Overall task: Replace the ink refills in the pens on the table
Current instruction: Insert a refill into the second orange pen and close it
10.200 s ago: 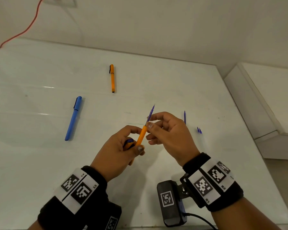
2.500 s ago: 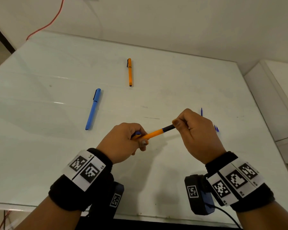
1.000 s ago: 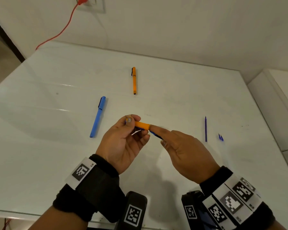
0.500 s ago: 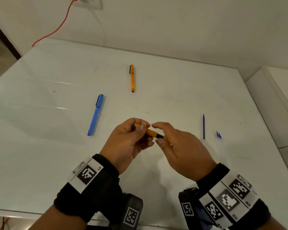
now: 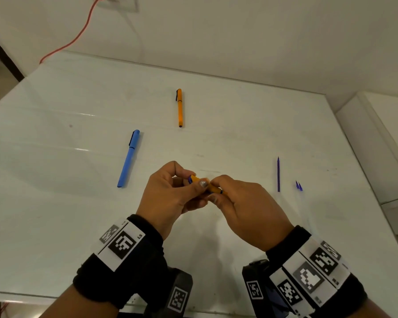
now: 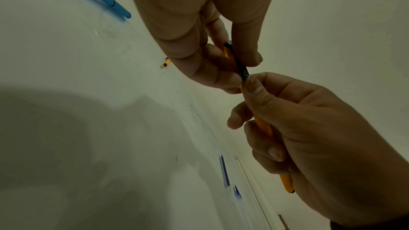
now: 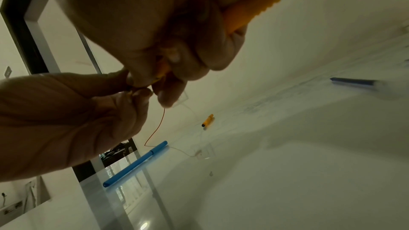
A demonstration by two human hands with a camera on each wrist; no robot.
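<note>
Since the refill stuck out of the orange pen (image 5: 207, 185), I have pushed it in, fitted the black piece, and drawn both my hands, left (image 5: 170, 196) and right (image 5: 246, 207), together around it.

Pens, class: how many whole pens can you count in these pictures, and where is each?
3. An orange pen held between the left hand and right hand; a capped orange pen lying farther back; a capped blue pen lying left.

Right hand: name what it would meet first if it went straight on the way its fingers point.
Likely the left hand, almost at once: the right hand points along the held orange pen, whose other end the left hand's fingers pinch.
</note>
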